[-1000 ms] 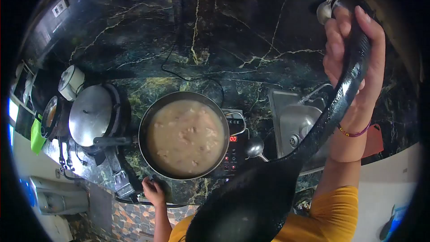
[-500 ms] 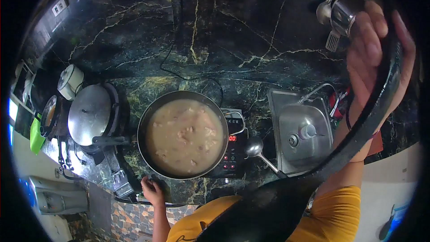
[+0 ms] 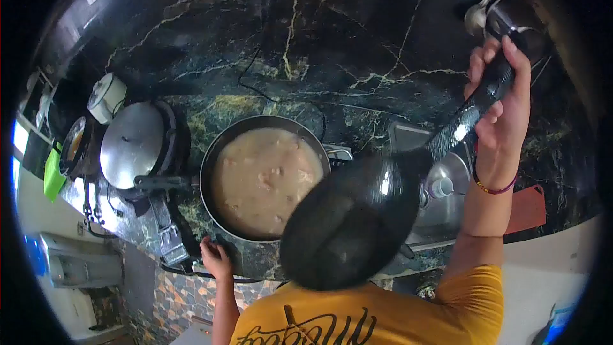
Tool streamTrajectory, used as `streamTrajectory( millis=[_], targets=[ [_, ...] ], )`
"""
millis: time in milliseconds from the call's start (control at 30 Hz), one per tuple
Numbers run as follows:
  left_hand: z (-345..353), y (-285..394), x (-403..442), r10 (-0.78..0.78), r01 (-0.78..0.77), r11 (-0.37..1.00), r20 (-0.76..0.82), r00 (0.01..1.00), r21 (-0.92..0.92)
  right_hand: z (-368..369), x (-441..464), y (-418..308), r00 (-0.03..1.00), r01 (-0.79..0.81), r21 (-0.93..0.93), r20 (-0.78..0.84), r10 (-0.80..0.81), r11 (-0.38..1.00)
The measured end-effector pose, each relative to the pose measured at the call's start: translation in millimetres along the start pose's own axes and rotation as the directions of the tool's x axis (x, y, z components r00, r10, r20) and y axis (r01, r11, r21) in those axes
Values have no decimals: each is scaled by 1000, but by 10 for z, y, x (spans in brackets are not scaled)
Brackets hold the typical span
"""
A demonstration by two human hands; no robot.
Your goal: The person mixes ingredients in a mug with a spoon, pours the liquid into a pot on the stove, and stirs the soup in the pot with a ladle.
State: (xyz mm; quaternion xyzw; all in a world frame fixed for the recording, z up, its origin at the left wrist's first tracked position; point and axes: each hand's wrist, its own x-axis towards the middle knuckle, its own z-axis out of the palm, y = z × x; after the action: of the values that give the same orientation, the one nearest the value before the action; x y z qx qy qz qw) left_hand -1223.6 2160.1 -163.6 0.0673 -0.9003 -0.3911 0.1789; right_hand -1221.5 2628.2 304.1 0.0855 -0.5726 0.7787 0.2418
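Note:
My right hand is closed round the handle of a large black ladle, raised close to the camera. The ladle's bowl overlaps the right edge of a dark pan. Cloudy, pale broth with chunks fills much of the pan, which sits on the counter cooktop. My left hand rests by the counter's front edge, below the pan, with its fingers curled; I cannot make out anything in it. The ladle hides most of the cooktop's control panel.
Left of the pan stands a lidded metal pot with a long handle, beside a white lidded pot. A steel sink lies at right, near a red board. Utensils and a metal holder are at upper right.
The ladle's bowl has moved up and left across the pan's right edge and cooktop. My right hand has shifted left and its grip now looks tighter. The view has shifted slightly.

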Motion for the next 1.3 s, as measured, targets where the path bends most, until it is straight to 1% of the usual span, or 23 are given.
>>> streamTrajectory(
  millis=[33,67,100,167,200,233,300,333,433,500,533,633,700,833,967,1033,1100,1133,1300],
  targets=[
    [-16,17,11,-11,11,1000,3,1000,-4,-49,-24,27,995,29,-41,-97,-33,999],
    [-27,56,1,35,-35,999,-10,999,-10,-92,-49,64,979,54,-86,-191,-70,995],
    [-20,56,-1,24,-24,1000,-13,1000,-5,-135,-65,115,981,46,-83,-184,-61,995],
    [6,28,7,19,-20,998,-23,1000,-58,-216,-116,193,945,120,-173,-282,-165,978],
    [-3,25,11,29,-29,999,-16,999,-29,-246,-183,178,967,66,-167,-231,-104,984],
    [-19,34,1,26,-26,999,-19,999,-29,-251,-224,197,968,65,-166,-227,-103,984],
    [-24,73,12,30,-30,999,-10,1000,-14,-264,-256,235,946,40,-223,-304,-108,974],
    [-62,48,-21,27,-27,1000,-2,1000,-6,-264,-266,257,944,44,-234,-310,-117,971],
    [6,24,15,63,-65,996,-38,997,-55,-353,-295,316,938,55,-286,-314,-148,957],
    [-4,6,10,14,-14,999,4,1000,-34,-345,-324,339,936,45,-315,-319,-151,948],
    [-17,36,11,15,-15,999,5,1000,-34,-337,-336,352,933,36,-343,-324,-154,939],
    [-64,123,3,13,-13,1000,20,1000,6,-339,-360,390,940,42,-326,-308,-148,944],
    [-53,131,1,23,-23,999,-4,1000,-35,-327,-370,416,945,37,-319,-298,-137,947],
    [-30,50,7,10,-9,1000,8,1000,-28,-268,-394,405,953,26,-303,-280,-115,953],
    [7,8,4,74,-74,997,-37,997,-1,-219,-402,386,947,14,-314,-302,-114,949],
    [-18,46,4,97,-96,995,-51,994,13,-210,-407,390,960,44,-297,-252,-122,954],
    [-55,81,3,-23,24,999,37,999,-43,-197,-412,376,967,56,-289,-224,-124,956],
    [-61,106,7,-12,14,999,34,999,-44,-188,-414,373,974,62,-278,-195,-119,958],
    [-36,54,13,4,-3,999,22,1000,-36,-84,-429,349,974,71,-293,-185,-129,953]
  ],
)
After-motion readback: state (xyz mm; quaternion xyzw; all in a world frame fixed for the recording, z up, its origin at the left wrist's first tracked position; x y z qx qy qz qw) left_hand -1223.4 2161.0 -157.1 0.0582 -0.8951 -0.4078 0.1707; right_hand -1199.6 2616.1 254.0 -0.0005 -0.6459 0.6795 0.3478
